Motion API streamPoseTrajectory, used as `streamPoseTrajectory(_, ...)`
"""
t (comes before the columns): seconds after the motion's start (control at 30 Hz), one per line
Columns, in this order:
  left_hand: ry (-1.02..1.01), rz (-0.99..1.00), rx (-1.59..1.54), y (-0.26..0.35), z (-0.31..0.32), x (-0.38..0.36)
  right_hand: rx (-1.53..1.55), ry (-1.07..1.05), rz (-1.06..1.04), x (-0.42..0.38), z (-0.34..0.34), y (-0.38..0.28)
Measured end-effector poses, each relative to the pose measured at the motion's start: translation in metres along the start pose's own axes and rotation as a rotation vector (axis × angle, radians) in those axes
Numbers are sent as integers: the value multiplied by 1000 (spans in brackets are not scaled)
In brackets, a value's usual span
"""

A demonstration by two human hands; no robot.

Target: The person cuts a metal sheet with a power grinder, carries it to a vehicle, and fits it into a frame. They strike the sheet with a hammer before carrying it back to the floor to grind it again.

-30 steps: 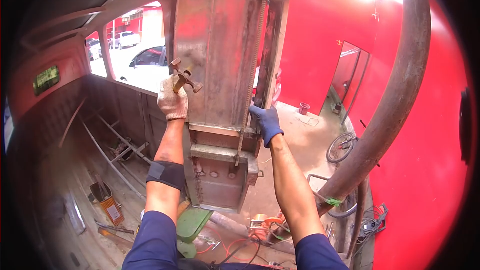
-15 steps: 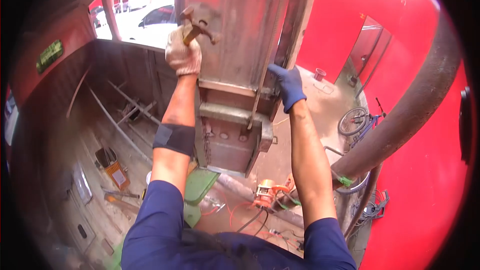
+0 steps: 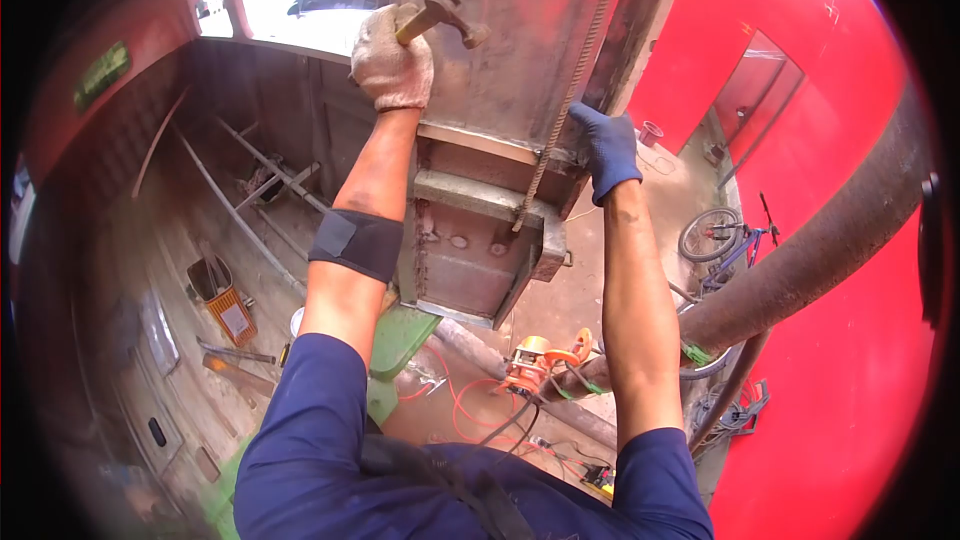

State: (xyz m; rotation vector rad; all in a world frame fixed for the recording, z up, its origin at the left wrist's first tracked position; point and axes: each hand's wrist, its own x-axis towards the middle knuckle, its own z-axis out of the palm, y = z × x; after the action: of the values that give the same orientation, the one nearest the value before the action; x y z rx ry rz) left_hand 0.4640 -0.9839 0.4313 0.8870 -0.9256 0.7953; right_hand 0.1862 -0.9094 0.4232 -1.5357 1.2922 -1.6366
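My left hand (image 3: 392,60), in a pale knitted glove, is closed round the yellowish handle of a claw hammer (image 3: 440,5). The hammer is held up in front of a tall grey metal panel (image 3: 500,80). My right hand (image 3: 612,152), in a dark blue glove, is at the panel's right edge, thumb pointing up and left. Its fingers seem wrapped on that edge, though they are partly hidden. A ribbed steel rod (image 3: 570,95) runs slantwise down the panel, just left of my right thumb. Its lower end lies against a metal crosspiece (image 3: 480,195).
A thick rusty pipe (image 3: 800,270) curves across the right, with a bicycle (image 3: 725,240) behind it. Below are an orange power tool (image 3: 530,365), cables and a green piece (image 3: 405,340). An orange-yellow container (image 3: 228,310) and tools lie on the ribbed floor (image 3: 150,270) at left.
The hammer and my left hand have moved up and to the right across the panel. My right hand is still at the panel's edge. The whole view has shifted slightly.
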Motion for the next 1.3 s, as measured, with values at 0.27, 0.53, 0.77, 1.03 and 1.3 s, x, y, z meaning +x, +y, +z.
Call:
streamPoseTrajectory(0.27,64,-56,-65,5,-2,2,103,11,-13,23,0,33)
streamPoseTrajectory(0.53,-114,-57,-280,-7,-22,14,134,-2,24,29,-4,38)
streamPoseTrajectory(0.77,-560,-119,-245,-26,-44,36,-262,-167,-328,53,-19,79)
streamPoseTrajectory(1.03,-617,-83,-228,-34,-38,33,-718,-168,-485,30,-16,46)
streamPoseTrajectory(1.3,-739,-71,-108,-25,-49,37,-485,-121,-467,38,-14,61)
